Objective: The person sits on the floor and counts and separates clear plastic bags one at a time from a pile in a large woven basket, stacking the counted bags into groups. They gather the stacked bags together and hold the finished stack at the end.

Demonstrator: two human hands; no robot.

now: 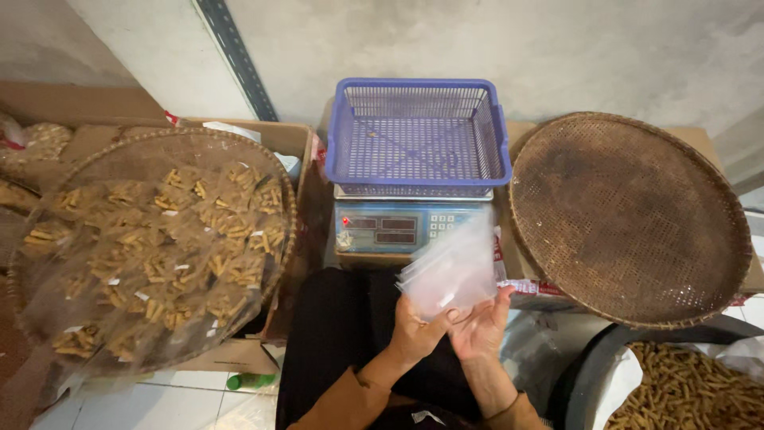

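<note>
Between both hands [450, 326], clear plastic bag [450, 275]

Snack tub [676, 390] cut off — plastic bag [450, 275] blurred.

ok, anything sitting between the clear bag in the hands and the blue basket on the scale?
Nothing visible. Both hands, left hand and right hand, hold the clear plastic bag just in front of the digital scale. The blue plastic basket on top is empty, and the gap between bag and basket is open.
</note>
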